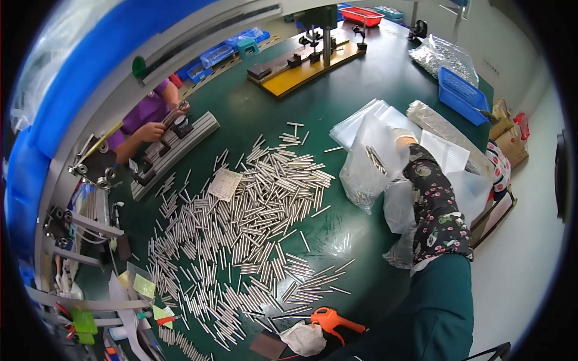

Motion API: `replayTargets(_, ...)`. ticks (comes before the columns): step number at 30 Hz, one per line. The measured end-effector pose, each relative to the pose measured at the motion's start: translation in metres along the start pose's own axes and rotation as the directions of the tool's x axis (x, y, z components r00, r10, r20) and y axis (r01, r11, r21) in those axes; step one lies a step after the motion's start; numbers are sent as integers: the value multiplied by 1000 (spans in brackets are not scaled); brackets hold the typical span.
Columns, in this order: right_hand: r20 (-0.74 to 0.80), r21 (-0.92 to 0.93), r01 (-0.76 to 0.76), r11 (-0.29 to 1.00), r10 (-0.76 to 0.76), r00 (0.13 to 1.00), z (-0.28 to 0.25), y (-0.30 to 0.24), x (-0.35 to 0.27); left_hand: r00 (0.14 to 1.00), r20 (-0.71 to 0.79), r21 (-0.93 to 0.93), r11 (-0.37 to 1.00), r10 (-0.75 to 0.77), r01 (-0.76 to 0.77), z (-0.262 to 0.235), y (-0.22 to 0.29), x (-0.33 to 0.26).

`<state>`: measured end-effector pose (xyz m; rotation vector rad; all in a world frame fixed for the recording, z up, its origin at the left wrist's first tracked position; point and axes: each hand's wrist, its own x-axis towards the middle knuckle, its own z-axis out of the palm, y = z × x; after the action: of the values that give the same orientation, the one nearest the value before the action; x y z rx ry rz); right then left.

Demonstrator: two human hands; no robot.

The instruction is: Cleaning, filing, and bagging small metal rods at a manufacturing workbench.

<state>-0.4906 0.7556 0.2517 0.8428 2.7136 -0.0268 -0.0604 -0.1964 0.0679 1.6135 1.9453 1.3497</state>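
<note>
A: Item, right arm: what is worn?
B: A sleeve cover (436, 207), black ground, small floral print in pink and pale tones; gathered at the wrist end; elastic hem at the upper end, slightly puckered.
A: Right hand (402, 137)?
B: A pale, whitish glove; only partly visible.
A: Torso?
B: A dark teal garment (436, 313), plain, no visible markings; a pale strip showing just beneath the sleeve cover's hem.
</note>
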Motion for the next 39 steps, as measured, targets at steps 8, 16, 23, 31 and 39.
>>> replayTargets(8,9,-177,238,955,-240,971,2,-63,14,947,-37,51,946,-319,321,24,13,86)
replayTargets(16,11,-386,353,852,-378,926,21,-72,26,848,22,53,848,-529,527,46,-34,225)
replayTargets(23,-245,-605,268,749,-496,833,26,-34,55,749,54,96,750,-660,655,59,-49,278)
replayTargets(31,-788,-102,26,994,-97,608,-83,-24,-24,702,95,151,708,-705,690,51,-58,307)
replayTargets(39,-920,390,568,725,282,272,-163,-26,-105,714,16,285,688,-700,668,27,-61,337)
